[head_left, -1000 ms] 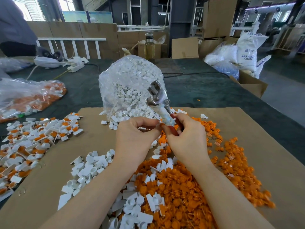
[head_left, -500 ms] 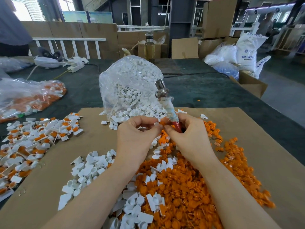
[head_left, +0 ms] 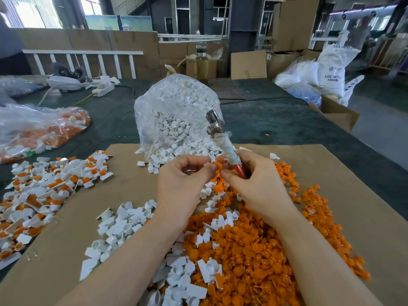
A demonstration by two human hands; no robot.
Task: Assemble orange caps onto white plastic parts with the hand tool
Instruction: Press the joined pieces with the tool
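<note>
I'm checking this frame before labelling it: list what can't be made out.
- Head view: the white part pinched by the left hand is mostly hidden by its fingers.
- The hand tool: its lower handle is hidden inside the right hand.
- Sack lettering: too small and cut off by folds.

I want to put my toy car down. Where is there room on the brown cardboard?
Bare cardboard lies to the right of the orange caps, and a strip runs between the loose white parts and the finished pile. The middle, under both hands, is crowded.
</note>
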